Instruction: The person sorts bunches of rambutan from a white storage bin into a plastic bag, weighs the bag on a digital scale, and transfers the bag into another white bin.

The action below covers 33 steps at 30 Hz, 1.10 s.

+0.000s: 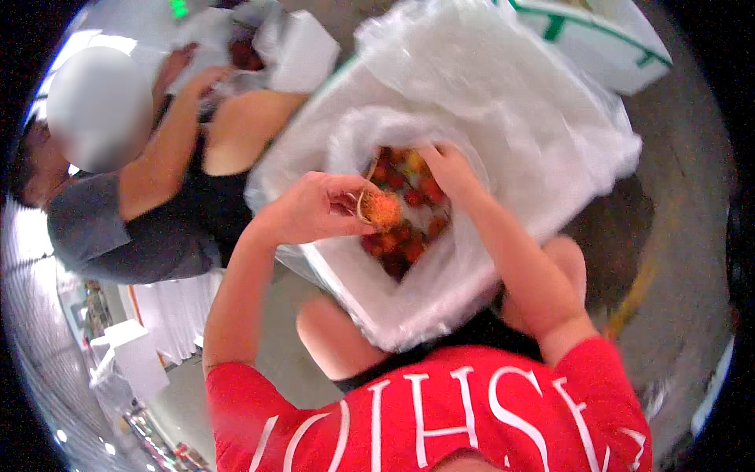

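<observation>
My left hand (307,208) holds an orange, hairy rambutan (382,211) between thumb and fingers, above the left side of an opening in white plastic. A thin, pale strand curves beside the fruit. Below lie several red, orange and yellowish rambutans (401,250) inside a plastic bag liner (350,134). My right hand (450,168) reaches in from the right, at the far right edge of the fruit. Its fingertips are blurred and partly hidden, so whether they grip a fruit does not show.
The plastic-covered white box (535,118) stands at my knees. On the left, a person in a grey sleeve (90,220) sits with hands at another white container (303,55). A white and green box (609,39) is at the far right. White boxes (134,362) stand on the floor at lower left.
</observation>
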Available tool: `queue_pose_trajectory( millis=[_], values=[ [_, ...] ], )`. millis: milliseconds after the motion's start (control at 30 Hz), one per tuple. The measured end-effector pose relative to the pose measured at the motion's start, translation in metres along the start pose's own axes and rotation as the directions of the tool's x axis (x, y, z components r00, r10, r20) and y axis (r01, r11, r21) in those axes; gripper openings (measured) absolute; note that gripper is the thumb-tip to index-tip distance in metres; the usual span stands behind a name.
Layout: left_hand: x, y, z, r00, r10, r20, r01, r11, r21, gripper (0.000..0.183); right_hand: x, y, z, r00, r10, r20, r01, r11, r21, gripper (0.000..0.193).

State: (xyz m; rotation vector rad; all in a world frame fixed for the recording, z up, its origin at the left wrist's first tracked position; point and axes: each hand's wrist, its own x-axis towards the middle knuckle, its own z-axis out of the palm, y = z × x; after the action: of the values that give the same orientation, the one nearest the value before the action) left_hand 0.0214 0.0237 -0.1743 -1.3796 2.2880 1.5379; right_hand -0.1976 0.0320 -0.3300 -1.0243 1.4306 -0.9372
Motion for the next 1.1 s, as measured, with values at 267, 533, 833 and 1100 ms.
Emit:
queue_pose_trajectory(
  millis=[267,533,833,1100],
  values=[
    [-0.011,0.024,-0.199,0.741,0.090,-0.665,-0.052,0.996,0.076,0.045,-0.010,0.004,0.001,0.993,0.084,0.087,-0.090,0.994,0.061,0.045],
    [-0.023,0.003,-0.189,0.464,0.258,-0.848,0.417,0.780,0.466,0.036,0.003,0.017,0.003,0.979,0.150,0.139,-0.171,0.974,0.150,0.044],
    [-0.003,-0.012,0.131,0.975,0.171,0.142,-0.197,0.961,0.195,0.035,-0.011,0.013,0.011,0.976,0.118,0.183,-0.147,0.976,0.160,0.040],
    [0.024,-0.073,0.153,0.986,0.158,0.059,-0.169,0.936,0.308,0.034,-0.013,0.013,0.013,0.982,0.070,0.176,-0.090,0.990,0.108,0.042]
  ],
)
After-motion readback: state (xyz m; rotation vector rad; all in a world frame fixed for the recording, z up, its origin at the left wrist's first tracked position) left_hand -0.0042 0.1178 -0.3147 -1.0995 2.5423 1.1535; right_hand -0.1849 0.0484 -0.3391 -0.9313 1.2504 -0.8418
